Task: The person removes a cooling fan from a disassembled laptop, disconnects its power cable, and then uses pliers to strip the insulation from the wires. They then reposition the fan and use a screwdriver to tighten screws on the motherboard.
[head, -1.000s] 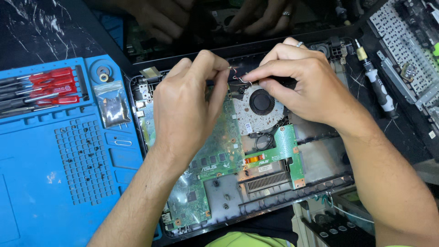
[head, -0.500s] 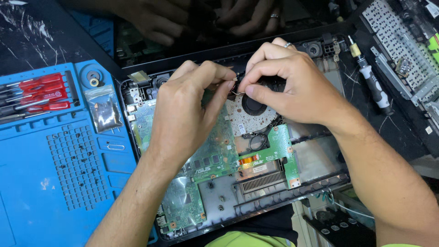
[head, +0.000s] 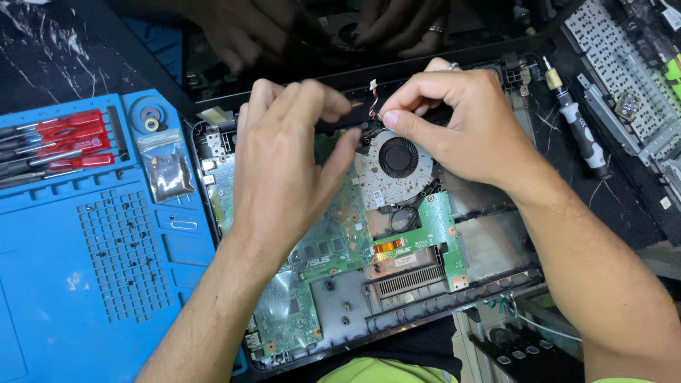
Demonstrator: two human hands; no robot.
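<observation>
An opened laptop base (head: 496, 284) lies in front of me with its green motherboard (head: 333, 248) and a round cooling fan (head: 398, 157) exposed. My right hand (head: 461, 128) pinches the fan's thin red, black and white cable (head: 374, 99), lifted just above the fan's top left, with its small white plug at the free end. My left hand (head: 284, 156) rests over the board's upper left, fingers curled towards the cable; I cannot tell whether it grips anything.
A blue repair mat (head: 92, 269) at the left carries red-handled screwdrivers (head: 71, 138) and a small plastic bag (head: 167, 170). A screwdriver (head: 578, 128) and a removed keyboard panel (head: 624, 71) lie at the right. Another person's hands (head: 319, 28) work at the far edge.
My right hand has drawn the fan cable up and free, so the fan is uncovered. Both hands have shifted slightly towards the laptop's far edge.
</observation>
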